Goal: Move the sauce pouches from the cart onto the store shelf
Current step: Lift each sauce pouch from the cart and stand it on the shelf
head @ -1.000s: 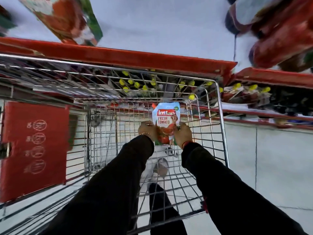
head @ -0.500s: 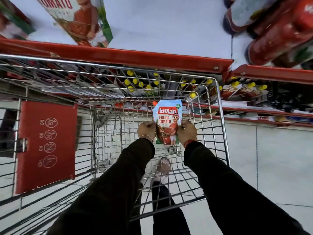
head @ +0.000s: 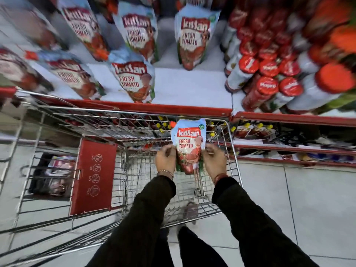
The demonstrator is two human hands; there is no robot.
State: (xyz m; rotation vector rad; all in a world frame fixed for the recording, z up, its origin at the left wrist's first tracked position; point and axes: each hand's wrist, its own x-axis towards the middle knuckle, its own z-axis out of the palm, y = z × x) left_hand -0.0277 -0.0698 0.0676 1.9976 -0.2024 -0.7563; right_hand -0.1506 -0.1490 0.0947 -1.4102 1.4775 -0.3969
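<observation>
Both hands pinch one sauce pouch (head: pixel 188 145) by its side edges, my left hand (head: pixel 166 158) on one seam and my right hand (head: pixel 214 160) on the other, fingers closed on the plastic so it hangs upright with the label facing me. I hold it that way because a soft pouch sags from one corner, and a level base should stand more easily. It hangs over the cart (head: pixel 234 151), just inside the far rim, below the shelf (head: pixel 192 89). Beyond that rim, other pouches (head: pixel 133 81) stand on the shelf, and the bare patch beside the red-capped bottles (head: pixel 267 87) looks like the natural spot for this one.
</observation>
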